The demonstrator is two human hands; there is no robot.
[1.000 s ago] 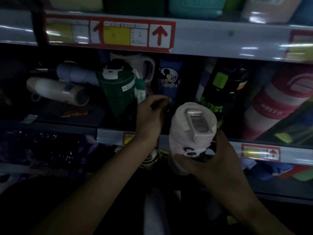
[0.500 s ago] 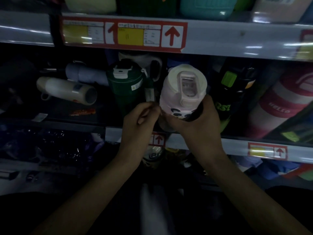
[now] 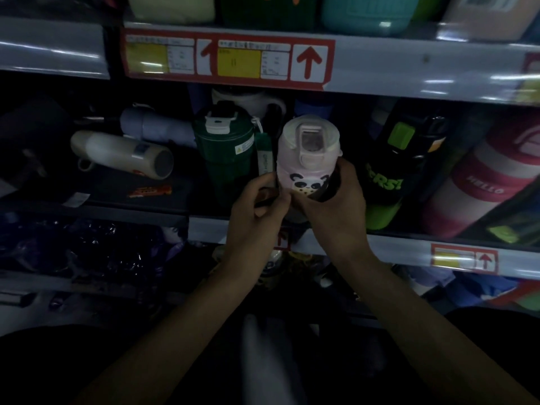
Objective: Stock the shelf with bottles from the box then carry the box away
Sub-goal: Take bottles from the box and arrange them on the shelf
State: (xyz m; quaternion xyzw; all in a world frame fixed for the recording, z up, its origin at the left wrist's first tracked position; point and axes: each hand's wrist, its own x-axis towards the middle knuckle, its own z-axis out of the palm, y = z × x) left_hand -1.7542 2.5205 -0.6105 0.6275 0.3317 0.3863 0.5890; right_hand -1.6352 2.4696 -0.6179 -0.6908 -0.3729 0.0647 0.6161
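A pink bottle (image 3: 306, 159) with a panda picture and a flip lid stands at the front edge of the middle shelf (image 3: 409, 247), between a dark green bottle (image 3: 225, 150) and a black bottle with green lettering (image 3: 391, 171). My right hand (image 3: 336, 206) grips its lower body from the right. My left hand (image 3: 257, 211) is at its lower left side, fingers curled and pinching a thin dark strap beside the bottle. The box is not in view.
A cream bottle (image 3: 122, 153) and a grey one (image 3: 155, 127) lie on their sides at the shelf's left. A red and white bottle (image 3: 479, 185) leans at the right. The upper shelf rail (image 3: 409, 65) with price labels hangs overhead. More goods fill the shelf below.
My right hand has lifted the pink bottle from below the shelf edge up and into the gap on the middle shelf. My left hand drew back from the shelf to the bottle's left side.
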